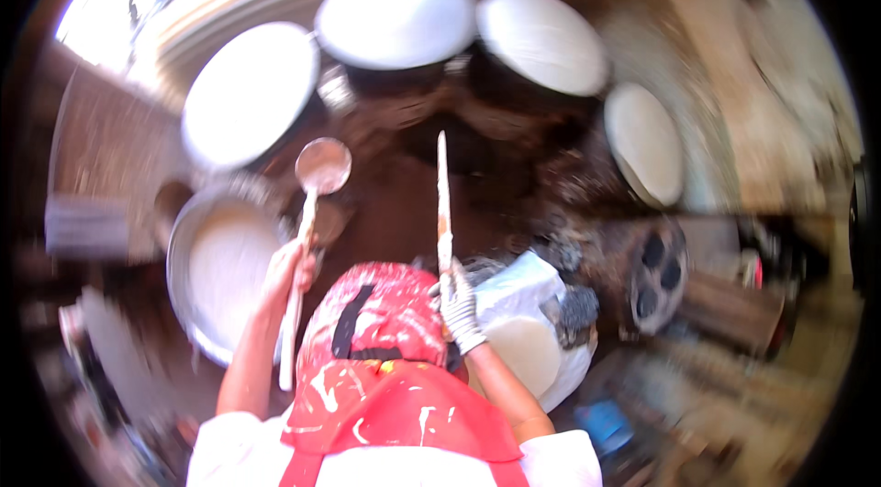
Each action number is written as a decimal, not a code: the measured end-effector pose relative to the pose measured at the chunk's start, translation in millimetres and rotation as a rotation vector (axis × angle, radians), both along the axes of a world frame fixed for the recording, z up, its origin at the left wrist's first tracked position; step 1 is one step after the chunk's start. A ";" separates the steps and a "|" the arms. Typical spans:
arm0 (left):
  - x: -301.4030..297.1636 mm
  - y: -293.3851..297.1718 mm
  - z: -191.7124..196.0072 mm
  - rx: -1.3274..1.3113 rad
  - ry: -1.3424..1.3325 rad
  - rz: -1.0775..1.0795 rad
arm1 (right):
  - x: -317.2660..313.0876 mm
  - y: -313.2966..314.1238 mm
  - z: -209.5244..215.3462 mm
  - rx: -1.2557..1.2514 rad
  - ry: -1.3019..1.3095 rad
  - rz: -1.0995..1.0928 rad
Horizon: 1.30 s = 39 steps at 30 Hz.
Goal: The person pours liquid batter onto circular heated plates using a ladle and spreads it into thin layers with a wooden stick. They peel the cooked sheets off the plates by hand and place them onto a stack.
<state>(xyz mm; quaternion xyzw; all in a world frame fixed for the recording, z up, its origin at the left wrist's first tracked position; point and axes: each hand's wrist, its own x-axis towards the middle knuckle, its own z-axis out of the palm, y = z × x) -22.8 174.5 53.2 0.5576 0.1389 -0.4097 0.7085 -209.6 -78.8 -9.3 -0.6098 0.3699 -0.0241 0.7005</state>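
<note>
My left hand is closed round the long pale handle of a ladle. The ladle's round head points away from me, beside a wide metal basin of whitish liquid. In a pale striped glove, my right hand grips a long thin stick smeared with white. That stick stands out forward and tapers at its far end. Below the two hands spreads a red apron splashed with white. Close to my right forearm is a pale round surface on white plastic sheeting.
Several round, dark-sided vessels with white tops stand in an arc, including one far left, one far middle and one at the right. A cylinder with holes lies right, near dark lumps. A blue item sits lower right.
</note>
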 end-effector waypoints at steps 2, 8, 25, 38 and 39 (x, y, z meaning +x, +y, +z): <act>-11.8 68.2 -26.1 0.141 -0.077 0.123 | 25.4 10.8 22.0 -0.180 0.048 0.382; -58.4 178.6 -137.7 0.636 -0.156 0.351 | 124.4 101.9 44.2 -0.843 0.017 1.422; -90.9 133.8 -187.6 -0.658 0.475 1.083 | 150.1 144.1 -2.6 -0.843 -0.112 1.733; -96.0 134.8 45.5 -0.430 -0.318 1.055 | 135.9 86.4 117.8 -0.546 -0.842 1.306; -90.8 137.9 20.3 -0.347 -0.211 1.064 | 134.9 89.7 117.1 -0.539 -0.807 1.298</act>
